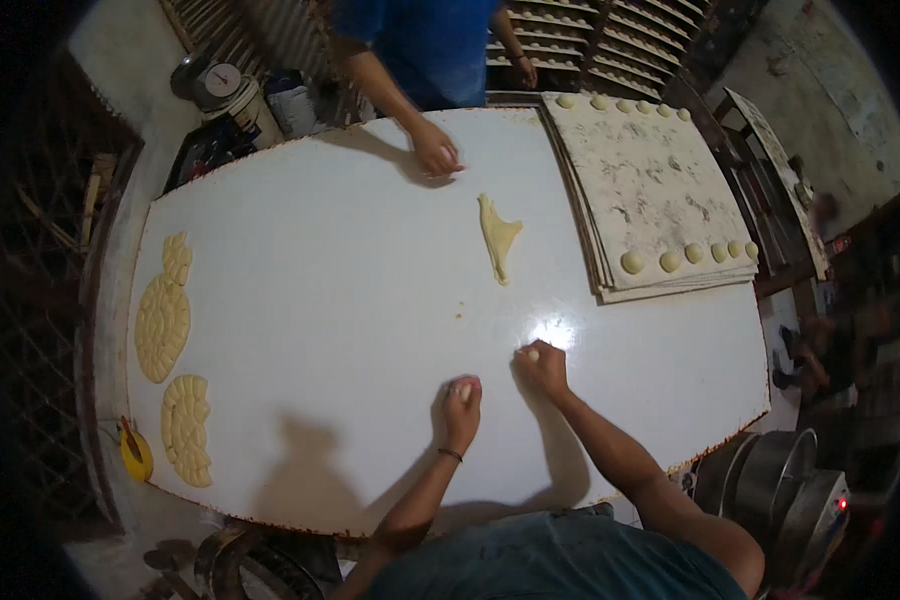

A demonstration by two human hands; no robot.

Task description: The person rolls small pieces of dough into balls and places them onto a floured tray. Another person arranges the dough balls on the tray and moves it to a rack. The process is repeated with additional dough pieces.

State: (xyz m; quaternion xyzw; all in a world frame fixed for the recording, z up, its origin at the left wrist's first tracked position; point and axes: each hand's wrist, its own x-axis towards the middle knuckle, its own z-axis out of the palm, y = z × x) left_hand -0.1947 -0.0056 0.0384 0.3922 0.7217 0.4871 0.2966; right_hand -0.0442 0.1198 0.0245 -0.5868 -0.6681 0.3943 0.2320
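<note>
I wear a teal short-sleeved shirt (560, 560), so both my forearms are bare from the elbow down. A thin dark band (451, 455) circles my left wrist. My hands have no gloves or rings that I can see.

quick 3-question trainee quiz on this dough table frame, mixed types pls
1. True or false: each of the wearer's hands, left hand and right hand, covers a small dough ball on the white table.
2. Where is the loose dough strip? A) on the table B) on the stacked boards
3. Fill in: the co-worker's hand presses on the table's ___ edge.

Key: 1 true; 2 A; 3 far
</note>
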